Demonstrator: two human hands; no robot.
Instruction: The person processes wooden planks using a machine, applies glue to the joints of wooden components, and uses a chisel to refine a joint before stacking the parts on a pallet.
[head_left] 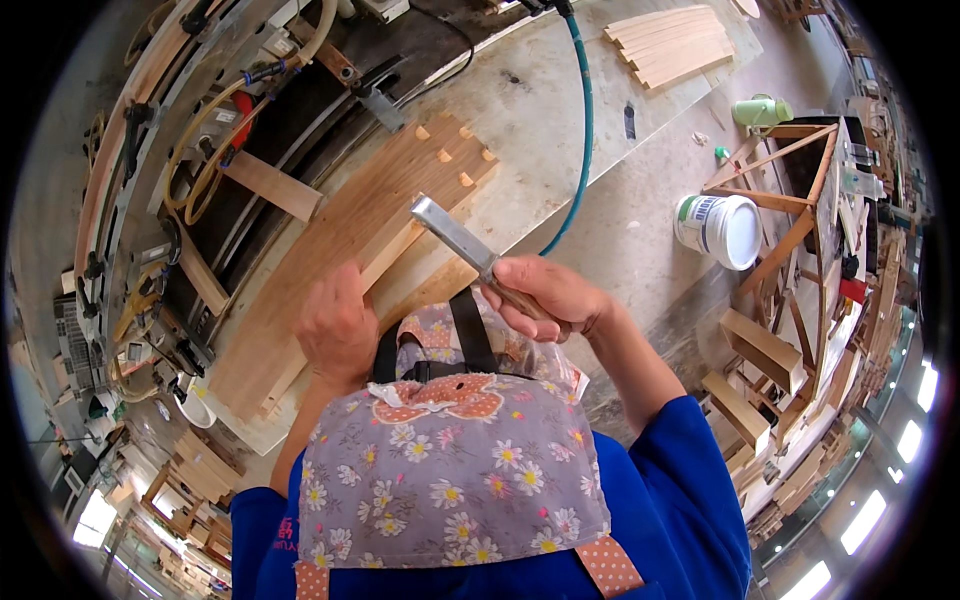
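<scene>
My right hand (pixel 540 298) is closed round the wooden handle of a chisel (pixel 455 232), whose broad metal blade points up and left. The blade's end lies over the end of a pale wooden strip (pixel 390 254). My left hand (pixel 338 328) is curled with its fingers at the strip's near end, gripping it; the fingertips are partly hidden. Beneath and beyond lies a broad brown wooden panel (pixel 330 220) on the pale worktable (pixel 535 150). Several small rounded wood pieces (pixel 445 155) sit at the panel's far right end.
A teal hose (pixel 584 110) hangs across the table's right part. Wooden slats (pixel 670 45) lie stacked at the far right corner. Clamping machinery with yellow hoses (pixel 190 160) runs along the left. On the floor at right stand a white bucket (pixel 738 232) and a wooden frame (pixel 785 235).
</scene>
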